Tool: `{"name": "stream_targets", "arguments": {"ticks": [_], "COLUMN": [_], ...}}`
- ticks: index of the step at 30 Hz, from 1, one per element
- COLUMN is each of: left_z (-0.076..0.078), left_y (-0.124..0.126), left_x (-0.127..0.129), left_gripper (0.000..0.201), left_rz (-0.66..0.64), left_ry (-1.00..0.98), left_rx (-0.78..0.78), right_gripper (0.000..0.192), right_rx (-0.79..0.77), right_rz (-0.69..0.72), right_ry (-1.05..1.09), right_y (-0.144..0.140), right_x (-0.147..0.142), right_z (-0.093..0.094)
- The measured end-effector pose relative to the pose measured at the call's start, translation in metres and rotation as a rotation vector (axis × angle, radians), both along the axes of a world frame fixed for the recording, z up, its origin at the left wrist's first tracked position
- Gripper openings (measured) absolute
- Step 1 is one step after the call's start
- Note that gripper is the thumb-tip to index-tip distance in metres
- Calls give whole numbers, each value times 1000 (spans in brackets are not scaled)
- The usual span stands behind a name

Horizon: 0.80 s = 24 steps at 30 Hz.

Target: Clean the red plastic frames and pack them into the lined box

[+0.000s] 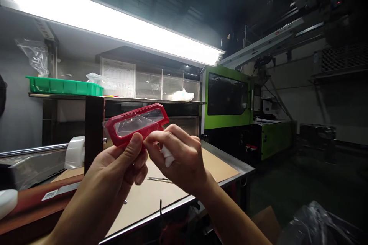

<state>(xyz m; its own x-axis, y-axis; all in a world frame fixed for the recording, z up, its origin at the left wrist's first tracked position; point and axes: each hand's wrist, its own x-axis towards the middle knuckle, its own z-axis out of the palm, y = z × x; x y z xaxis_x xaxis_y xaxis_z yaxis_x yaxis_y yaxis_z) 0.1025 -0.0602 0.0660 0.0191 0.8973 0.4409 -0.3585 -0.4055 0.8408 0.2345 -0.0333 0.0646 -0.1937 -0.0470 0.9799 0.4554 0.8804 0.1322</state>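
Head view: two bare hands are raised in front of the camera, above a workbench under a bright strip light. The left hand [120, 168] grasps a red plastic frame [137, 124] with a clear window, thumb pressed on its lower front edge and fingers behind it, so the part is held in the air, tilted, well above the surface [161, 195]. The right hand [179, 157] pinches at the frame's lower right edge with thumb and forefinger, and its other fingers are curled around a small white wad [167, 157], perhaps cloth or tape; I cannot tell which. To handle the part well, the left grip looks best kept on the red rim and off the clear window, with the right fingertips working only the edge. Below the hands, a thin metal tool [159, 179], perhaps tweezers, lies flat on the brown board covering the surface, close under the right wrist. The bench's metal edge runs diagonally just beneath the forearms, with open floor beyond it to the right. A dark upright post [94, 130] stands just left of the frame. A green tray [63, 85] sits on the shelf behind, and a green machine [227, 99] stands well apart on the right.
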Motion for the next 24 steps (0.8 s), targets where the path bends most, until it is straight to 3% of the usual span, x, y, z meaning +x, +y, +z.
{"name": "stream_targets", "arguments": {"ticks": [7,12,16,20,24], "left_z": [2,12,22,31,39], "left_y": [3,0,-1,-3,-9], "left_x": [-6,-5,-10,-20,-25], "left_gripper": [30,25,22,24,31], "left_rz": [-38,42,93,92,69], "left_ry": [-13,-96,-106,-13,66], "left_rx": [10,20,94,111,156], "right_gripper": [13,22,15,17,28], "right_rx": [8,27,-70,-383,-673], "right_rz": [-31,-91,148,456,769], "right_ry": [-34,-106,4,270,182], "right_y": [0,-4,-8,-3,2], "right_x": [-2,-4,-1,6,9], "right_z": [3,7,20,50,75]}}
